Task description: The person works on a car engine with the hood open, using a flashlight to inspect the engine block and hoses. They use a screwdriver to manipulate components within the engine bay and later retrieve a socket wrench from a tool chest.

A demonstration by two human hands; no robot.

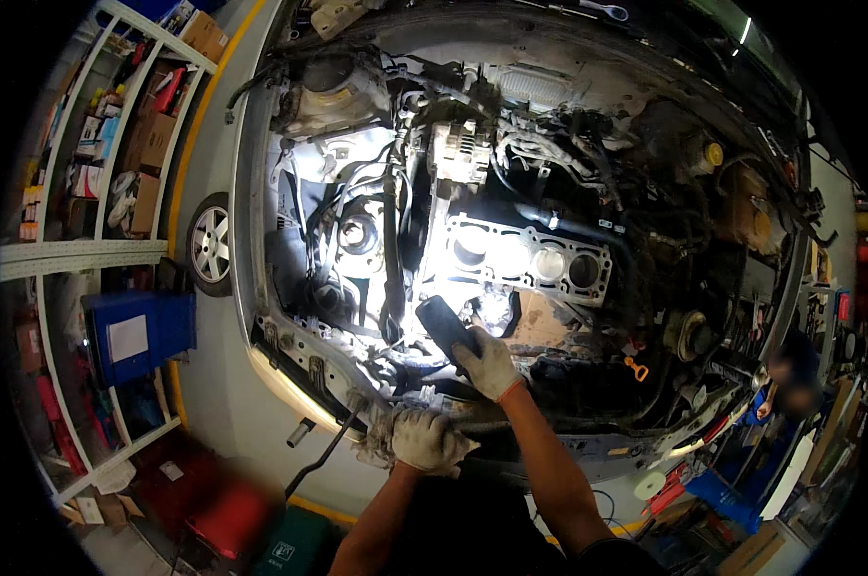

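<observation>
My right hand (pixel 489 365), in a pale work glove, is closed around a dark phone (pixel 438 322) held over the engine bay. Bright light falls on the engine block (pixel 549 262), whose flat top face and round cylinder bores lie exposed just beyond the phone. Closer to me, my left hand (pixel 426 441), also gloved, is closed on a crumpled grey rag (pixel 376 437) at the car's front edge. A bent dark metal bar (pixel 321 461) slants down to the left from beside the rag; whether my left hand grips it too cannot be made out.
The car's front frame (pixel 290 389) curves round the bay. Hoses and wiring (pixel 393 221) crowd the block, and an orange dipstick handle (pixel 636 369) stands at right. Shelves (pixel 84 254), a wheel (pixel 209 245) and a red case (pixel 228 518) lie left. Another person (pixel 789 374) is far right.
</observation>
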